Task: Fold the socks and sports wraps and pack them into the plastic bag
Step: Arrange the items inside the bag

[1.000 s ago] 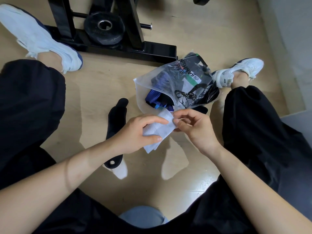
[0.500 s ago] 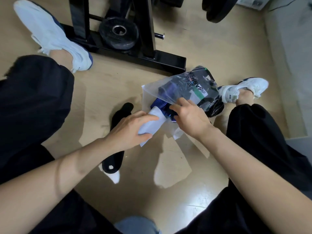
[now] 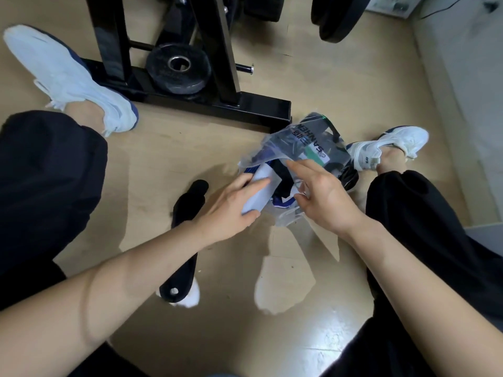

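Note:
A clear plastic bag [image 3: 304, 144] lies on the wooden floor between my legs, holding dark and blue-and-white garments. My left hand [image 3: 228, 205] grips a folded white sock [image 3: 261, 187], whose far end is inside the bag's mouth. My right hand [image 3: 321, 197] holds the bag's opening, thumb under the lower lip and fingers stretched over the upper edge. A black sports wrap [image 3: 185, 235] lies stretched on the floor left of the bag, partly under my left forearm, with a white sock [image 3: 190, 297] showing beneath its near end.
A black weight rack base [image 3: 212, 104] with a weight plate [image 3: 178, 69] stands just beyond the bag. My feet in white sneakers [image 3: 70, 77] [image 3: 386, 148] and black trouser legs flank the work spot. A grey wall runs along the right.
The folded white sock has gone from in front of the bag into its mouth. My right hand left the sock and took hold of the bag's opening. The camera view shifted forward.

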Demonstrator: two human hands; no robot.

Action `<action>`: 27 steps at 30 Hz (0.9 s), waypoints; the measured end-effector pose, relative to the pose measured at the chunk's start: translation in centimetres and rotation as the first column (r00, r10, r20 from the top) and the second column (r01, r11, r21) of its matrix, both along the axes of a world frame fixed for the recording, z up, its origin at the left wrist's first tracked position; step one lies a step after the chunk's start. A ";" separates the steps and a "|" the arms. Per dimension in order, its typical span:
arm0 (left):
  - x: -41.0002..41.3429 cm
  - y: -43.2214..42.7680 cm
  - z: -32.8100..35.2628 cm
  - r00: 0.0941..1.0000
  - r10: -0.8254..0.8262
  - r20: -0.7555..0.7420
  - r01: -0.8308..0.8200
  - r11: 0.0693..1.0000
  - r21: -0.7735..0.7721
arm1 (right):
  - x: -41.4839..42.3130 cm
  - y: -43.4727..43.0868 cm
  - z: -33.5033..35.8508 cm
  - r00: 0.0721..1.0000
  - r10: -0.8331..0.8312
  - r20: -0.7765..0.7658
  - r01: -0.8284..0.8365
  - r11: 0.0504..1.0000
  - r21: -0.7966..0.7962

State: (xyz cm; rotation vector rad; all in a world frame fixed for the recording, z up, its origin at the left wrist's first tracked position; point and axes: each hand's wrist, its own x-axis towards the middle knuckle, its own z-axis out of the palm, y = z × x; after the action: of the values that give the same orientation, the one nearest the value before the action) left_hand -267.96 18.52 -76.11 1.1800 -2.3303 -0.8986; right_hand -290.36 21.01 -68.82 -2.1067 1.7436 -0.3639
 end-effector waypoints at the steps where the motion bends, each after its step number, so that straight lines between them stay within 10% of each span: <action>1: -1.1 -0.6 -0.7 1.000 -0.028 -0.015 0.028 1.000 0.009 | -0.1 0.1 -0.1 1.000 -0.006 0.025 0.007 1.000 -0.007; 12: -5.0 -1.9 -6.7 0.901 -0.108 0.421 0.136 0.990 -0.037 | -0.4 0.7 -1.9 0.993 -0.069 0.099 0.065 0.997 0.044; 27: -5.0 -1.8 -7.7 0.970 0.036 0.240 0.067 0.911 -0.407 | -0.2 0.8 -1.7 0.971 -0.167 0.172 0.171 0.985 -0.009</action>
State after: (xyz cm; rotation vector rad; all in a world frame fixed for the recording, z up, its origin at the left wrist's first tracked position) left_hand -272.91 16.68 -83.84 1.1370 -2.5524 -0.2434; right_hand -290.56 21.82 -70.54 -1.8848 1.8286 -0.5977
